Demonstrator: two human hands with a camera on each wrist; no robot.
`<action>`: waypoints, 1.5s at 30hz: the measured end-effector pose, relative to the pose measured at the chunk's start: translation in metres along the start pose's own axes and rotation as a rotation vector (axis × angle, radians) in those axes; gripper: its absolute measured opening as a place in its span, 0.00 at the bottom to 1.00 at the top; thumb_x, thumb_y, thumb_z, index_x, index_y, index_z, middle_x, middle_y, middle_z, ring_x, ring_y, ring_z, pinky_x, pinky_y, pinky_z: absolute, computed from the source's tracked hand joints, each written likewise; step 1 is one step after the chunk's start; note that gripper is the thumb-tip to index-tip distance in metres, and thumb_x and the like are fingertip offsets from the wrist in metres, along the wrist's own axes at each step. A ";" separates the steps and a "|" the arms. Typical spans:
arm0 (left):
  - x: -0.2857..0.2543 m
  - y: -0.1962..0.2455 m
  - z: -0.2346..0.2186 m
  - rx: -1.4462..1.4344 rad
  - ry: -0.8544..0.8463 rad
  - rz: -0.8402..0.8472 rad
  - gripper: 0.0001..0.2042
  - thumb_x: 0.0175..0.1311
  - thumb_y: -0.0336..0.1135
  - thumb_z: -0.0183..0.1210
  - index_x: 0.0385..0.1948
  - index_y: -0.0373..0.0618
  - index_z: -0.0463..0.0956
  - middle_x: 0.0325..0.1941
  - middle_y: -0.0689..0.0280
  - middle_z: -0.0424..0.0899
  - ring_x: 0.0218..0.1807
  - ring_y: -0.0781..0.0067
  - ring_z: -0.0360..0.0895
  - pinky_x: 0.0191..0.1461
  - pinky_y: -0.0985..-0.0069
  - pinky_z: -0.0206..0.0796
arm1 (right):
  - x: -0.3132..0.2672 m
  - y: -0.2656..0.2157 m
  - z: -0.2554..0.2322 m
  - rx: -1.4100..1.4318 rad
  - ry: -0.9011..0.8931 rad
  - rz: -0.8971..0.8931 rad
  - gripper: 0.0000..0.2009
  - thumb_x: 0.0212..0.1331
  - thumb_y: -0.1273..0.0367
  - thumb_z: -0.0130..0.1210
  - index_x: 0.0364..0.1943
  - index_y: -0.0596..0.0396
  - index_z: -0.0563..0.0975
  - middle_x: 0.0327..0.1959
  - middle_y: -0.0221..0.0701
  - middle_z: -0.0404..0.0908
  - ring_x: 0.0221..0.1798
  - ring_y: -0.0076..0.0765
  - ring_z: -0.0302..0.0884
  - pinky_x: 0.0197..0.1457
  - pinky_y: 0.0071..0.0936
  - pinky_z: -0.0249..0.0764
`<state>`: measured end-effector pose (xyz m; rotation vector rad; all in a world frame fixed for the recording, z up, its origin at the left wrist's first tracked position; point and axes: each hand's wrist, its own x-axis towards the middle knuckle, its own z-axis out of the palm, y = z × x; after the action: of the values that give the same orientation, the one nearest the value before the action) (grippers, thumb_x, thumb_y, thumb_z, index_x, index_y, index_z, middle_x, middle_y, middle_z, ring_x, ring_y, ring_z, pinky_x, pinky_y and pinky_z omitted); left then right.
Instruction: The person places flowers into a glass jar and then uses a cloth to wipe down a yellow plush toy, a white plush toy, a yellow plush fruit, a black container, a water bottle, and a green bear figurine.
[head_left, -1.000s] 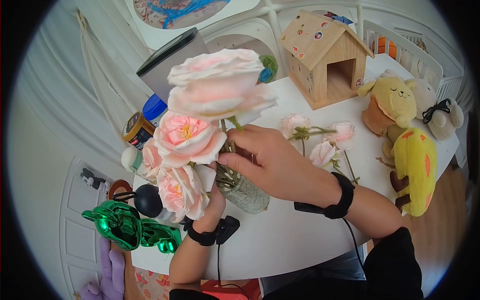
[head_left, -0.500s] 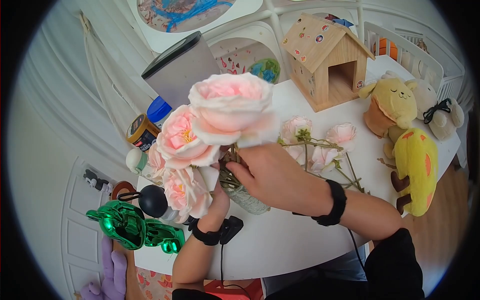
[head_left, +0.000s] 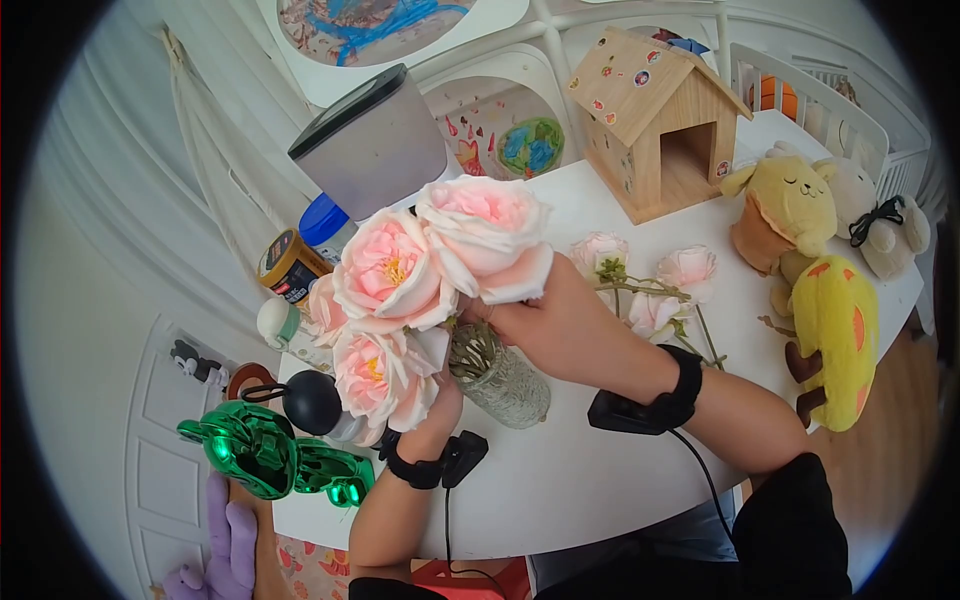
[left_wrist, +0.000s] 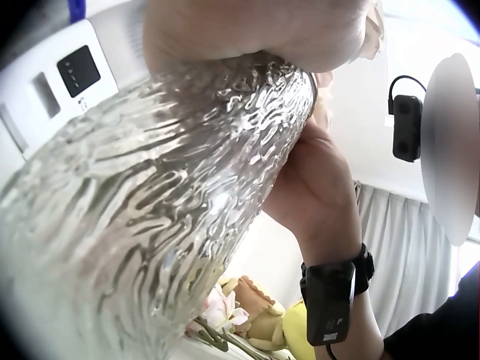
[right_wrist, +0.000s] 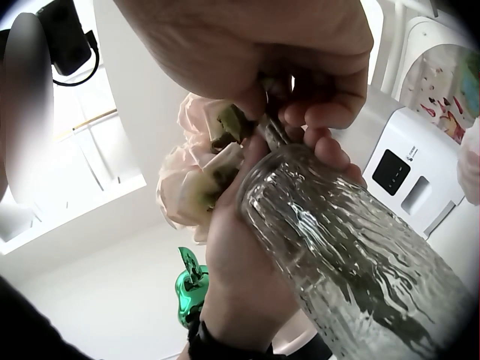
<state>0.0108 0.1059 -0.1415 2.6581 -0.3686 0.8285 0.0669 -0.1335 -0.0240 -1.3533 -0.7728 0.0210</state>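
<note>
A ribbed clear glass vase (head_left: 505,392) tilts at the table's middle with stems inside. The left hand (head_left: 438,408) is curled round its neck and the stems; in the right wrist view its fingers (right_wrist: 330,150) show behind the rim. Above the mouth, the right hand (head_left: 575,330) pinches stems, its fingertips partly hidden by a large pale pink rose (head_left: 485,235). More open roses (head_left: 395,270) lean left over the left hand. The left wrist view shows the textured vase (left_wrist: 172,187) beneath the left hand (left_wrist: 255,30), with the right hand (left_wrist: 319,187) beyond.
Loose roses (head_left: 655,310) lie right of the vase. Behind stand a wooden house (head_left: 650,120) and a grey bin (head_left: 380,145). Plush toys (head_left: 835,330) are at right; a shiny green figure (head_left: 250,450), black ball (head_left: 312,403) and tubs (head_left: 290,265) are at left.
The largest rose has come down closer to the other blooms. The right hand has shifted slightly right and lower, and more of the vase's mouth shows.
</note>
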 end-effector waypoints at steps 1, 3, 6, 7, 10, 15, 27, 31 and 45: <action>0.005 0.004 -0.003 0.000 -0.003 0.001 0.41 0.58 0.14 0.62 0.75 0.38 0.51 0.75 0.52 0.59 0.73 0.55 0.61 0.75 0.64 0.57 | 0.001 -0.002 -0.001 -0.004 -0.035 0.143 0.13 0.63 0.69 0.56 0.44 0.66 0.79 0.35 0.44 0.85 0.38 0.38 0.84 0.40 0.33 0.76; 0.020 0.020 -0.011 -0.321 0.061 -0.111 0.43 0.56 0.13 0.62 0.75 0.38 0.51 0.76 0.53 0.59 0.74 0.56 0.61 0.76 0.65 0.56 | 0.002 0.003 0.000 0.057 -0.031 0.167 0.12 0.63 0.69 0.56 0.44 0.67 0.79 0.35 0.45 0.85 0.37 0.39 0.83 0.41 0.33 0.75; 0.039 0.042 -0.017 -0.654 0.092 -0.245 0.31 0.65 0.24 0.61 0.70 0.38 0.60 0.69 0.59 0.69 0.67 0.65 0.69 0.70 0.68 0.62 | 0.000 0.016 0.013 0.148 0.058 0.041 0.12 0.64 0.69 0.55 0.44 0.67 0.79 0.34 0.46 0.84 0.37 0.39 0.83 0.41 0.34 0.75; 0.047 0.053 -0.023 -0.872 0.065 -0.328 0.26 0.69 0.30 0.60 0.68 0.39 0.63 0.65 0.61 0.73 0.65 0.69 0.72 0.68 0.70 0.64 | -0.001 0.021 0.016 0.177 0.129 -0.110 0.12 0.64 0.70 0.55 0.43 0.67 0.79 0.34 0.46 0.84 0.37 0.38 0.83 0.41 0.34 0.75; 0.057 0.077 -0.036 -0.978 0.008 -0.361 0.21 0.73 0.37 0.57 0.64 0.40 0.69 0.60 0.63 0.77 0.60 0.73 0.75 0.64 0.71 0.66 | 0.001 0.006 0.001 0.122 0.016 -0.004 0.10 0.64 0.71 0.56 0.43 0.65 0.79 0.33 0.38 0.84 0.35 0.30 0.80 0.40 0.29 0.74; 0.065 0.092 -0.043 -1.246 -0.171 -0.438 0.12 0.76 0.41 0.49 0.43 0.41 0.70 0.43 0.63 0.79 0.46 0.71 0.79 0.54 0.72 0.69 | 0.012 -0.005 -0.037 -0.043 -0.259 0.119 0.09 0.61 0.73 0.58 0.42 0.65 0.79 0.33 0.36 0.84 0.36 0.29 0.81 0.39 0.29 0.75; 0.067 0.099 -0.042 -1.128 -0.113 -0.490 0.11 0.77 0.42 0.46 0.40 0.45 0.68 0.36 0.64 0.77 0.42 0.69 0.78 0.52 0.71 0.68 | -0.001 0.064 -0.066 -1.200 -0.286 0.222 0.07 0.52 0.77 0.54 0.35 0.62 0.79 0.36 0.45 0.84 0.43 0.55 0.83 0.46 0.46 0.78; 0.064 0.092 -0.038 -1.184 -0.124 -0.461 0.11 0.78 0.43 0.45 0.41 0.45 0.67 0.37 0.63 0.77 0.43 0.69 0.77 0.54 0.71 0.67 | 0.007 0.051 -0.071 -1.201 -0.091 0.073 0.07 0.53 0.75 0.56 0.34 0.61 0.82 0.35 0.49 0.85 0.39 0.56 0.85 0.41 0.44 0.80; 0.066 0.098 -0.038 -1.142 -0.059 -0.393 0.14 0.77 0.43 0.47 0.50 0.42 0.71 0.36 0.60 0.80 0.41 0.71 0.78 0.47 0.73 0.69 | -0.013 -0.073 -0.067 0.215 0.339 -0.544 0.12 0.68 0.68 0.55 0.48 0.63 0.76 0.40 0.37 0.77 0.24 0.28 0.70 0.29 0.29 0.75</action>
<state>0.0112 0.0212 -0.0502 1.5911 -0.2118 0.2534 0.0606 -0.2154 0.0325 -0.8790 -0.7990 -0.5275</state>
